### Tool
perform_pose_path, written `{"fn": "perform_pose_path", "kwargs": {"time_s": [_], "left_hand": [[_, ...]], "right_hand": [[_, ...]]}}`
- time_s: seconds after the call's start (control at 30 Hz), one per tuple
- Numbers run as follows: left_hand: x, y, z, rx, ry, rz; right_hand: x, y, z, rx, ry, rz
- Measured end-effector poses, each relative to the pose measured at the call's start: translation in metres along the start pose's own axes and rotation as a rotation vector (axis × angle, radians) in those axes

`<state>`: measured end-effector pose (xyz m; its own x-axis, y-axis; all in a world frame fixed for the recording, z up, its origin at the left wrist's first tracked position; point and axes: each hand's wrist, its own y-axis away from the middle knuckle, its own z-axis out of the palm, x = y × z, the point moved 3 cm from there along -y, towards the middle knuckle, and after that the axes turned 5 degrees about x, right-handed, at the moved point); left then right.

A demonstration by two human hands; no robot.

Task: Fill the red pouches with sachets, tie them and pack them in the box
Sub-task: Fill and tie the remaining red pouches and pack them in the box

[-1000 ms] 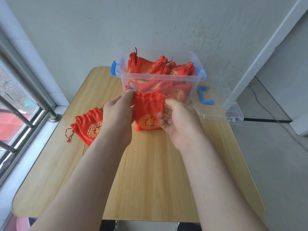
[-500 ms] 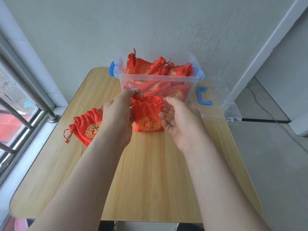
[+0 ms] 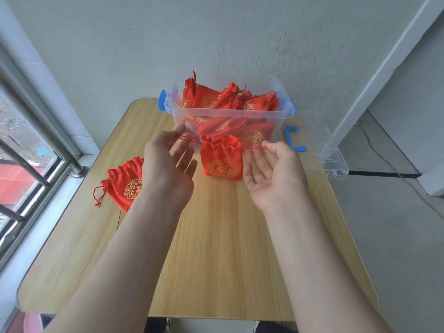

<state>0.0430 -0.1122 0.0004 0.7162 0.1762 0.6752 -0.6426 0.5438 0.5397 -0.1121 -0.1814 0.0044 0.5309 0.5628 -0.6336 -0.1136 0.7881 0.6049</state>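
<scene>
1. Cords of the pouch are pinched taut, one by the left hand, one by the right hand.
2. Pouch stands just before the box at the desk's far edge.

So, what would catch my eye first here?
A red pouch with gold print stands on the table, its strings held out sideways by the left hand and right hand. Behind it, a clear box holds a heap of tied pouches. A lone pouch lies near the table's left edge.
</scene>
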Motion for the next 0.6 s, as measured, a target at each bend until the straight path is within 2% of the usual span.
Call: {"fn": "perform_pose_path", "kwargs": {"time_s": [0.17,0.3,0.47,0.6], "left_hand": [[-0.006,-0.004,0.002,-0.022,0.22,-0.095],[-0.01,-0.01,0.004,-0.028,0.204,-0.114],[-0.01,-0.015,0.0,0.087,0.094,-0.076],[-0.008,-0.017,-0.002,0.116,0.039,-0.069]], "right_hand": [[0.003,0.002,0.001,-0.022,-0.091,0.048],[0.008,0.002,0.002,0.014,-0.071,0.047],[0.009,0.001,-0.003,0.116,-0.096,0.061],[0.012,-0.003,-0.006,0.181,-0.127,0.098]]}}
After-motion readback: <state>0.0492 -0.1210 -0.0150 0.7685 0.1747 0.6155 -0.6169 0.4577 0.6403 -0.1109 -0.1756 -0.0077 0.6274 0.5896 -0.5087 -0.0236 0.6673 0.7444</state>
